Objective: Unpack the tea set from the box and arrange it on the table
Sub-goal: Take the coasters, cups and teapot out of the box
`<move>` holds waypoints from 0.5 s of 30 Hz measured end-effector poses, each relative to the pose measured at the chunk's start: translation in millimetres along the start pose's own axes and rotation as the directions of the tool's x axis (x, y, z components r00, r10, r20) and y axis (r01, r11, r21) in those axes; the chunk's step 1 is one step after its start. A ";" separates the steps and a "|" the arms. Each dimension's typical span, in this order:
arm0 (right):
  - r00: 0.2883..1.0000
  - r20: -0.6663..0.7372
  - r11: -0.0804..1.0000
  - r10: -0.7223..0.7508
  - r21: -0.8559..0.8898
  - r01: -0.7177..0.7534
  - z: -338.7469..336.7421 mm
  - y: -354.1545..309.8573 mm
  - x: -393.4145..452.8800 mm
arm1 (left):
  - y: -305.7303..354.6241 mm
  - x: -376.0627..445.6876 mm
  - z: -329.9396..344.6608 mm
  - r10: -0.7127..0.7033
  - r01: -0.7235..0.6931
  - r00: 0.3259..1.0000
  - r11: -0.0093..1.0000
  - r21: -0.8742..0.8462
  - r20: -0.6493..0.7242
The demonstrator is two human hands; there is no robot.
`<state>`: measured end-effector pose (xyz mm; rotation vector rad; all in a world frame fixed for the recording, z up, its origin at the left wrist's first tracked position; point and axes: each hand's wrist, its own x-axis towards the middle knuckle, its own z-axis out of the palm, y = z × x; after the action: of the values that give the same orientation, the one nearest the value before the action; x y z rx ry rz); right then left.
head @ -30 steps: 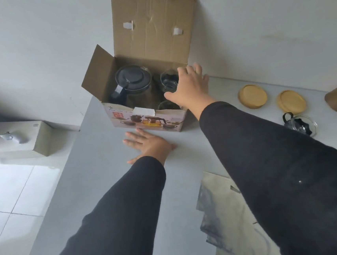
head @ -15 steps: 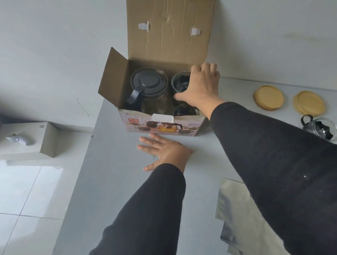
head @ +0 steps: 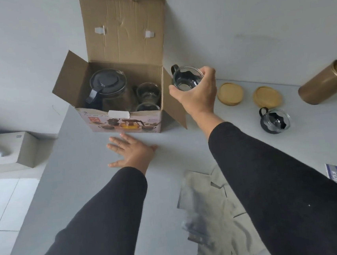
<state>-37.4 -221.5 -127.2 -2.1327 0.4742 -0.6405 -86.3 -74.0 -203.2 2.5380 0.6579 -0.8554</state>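
The box (head: pixel 121 121), open-topped cardboard, stands just to the left of the right hand (head: pixel 198 95) and directly ahead of the left hand (head: pixel 132 151); it appears light and stiff enough to slide if nudged. Inside it, the teapot (head: pixel 108 90) with a dark lid and handle is the largest piece, judged heavy for glass, brittle and smooth-sided, best lifted by its handle with support beneath. Two cups (head: pixel 147 91) remain in the box between the teapot and the right hand. The glass cup (head: pixel 187 78), small, light, rigid and likely slippery, is held clear of the box, above the surface (head: pixel 81 176) (its dark handle points away from the palm). The right hand grips it around the rim and wall, fingers and thumb curled about the glass; a firm hold without squeezing is advised. The left hand lies flat on the surface, fingers spread and straight, holding nothing. Another cup (head: pixel 275 120) and two wooden coasters (head: pixel 230 93) sit to the right of the right hand.
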 end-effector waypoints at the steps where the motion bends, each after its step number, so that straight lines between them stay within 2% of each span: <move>1: 0.999 -0.008 0.999 0.047 0.013 -0.047 -9.9 14.0 -2.1 | 1.4 -5.2 3.0 0.005 -0.005 1.000 1.000 -0.006 -0.009; 7: 0.973 -0.031 0.974 0.227 -0.011 -0.227 -61.8 99.4 -8.9 | 19.8 -25.5 27.8 -0.007 0.006 0.999 1.000 -0.023 -0.054; 15: 0.957 0.012 0.956 0.291 -0.034 -0.291 -79.6 167.0 -8.9 | 23.5 -21.4 34.9 -0.041 0.041 0.996 0.999 -0.005 -0.084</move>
<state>-109.7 -362.2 -223.5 -2.0416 0.7764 -0.4492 -104.8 -116.8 -210.7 2.5777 0.7390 -0.7634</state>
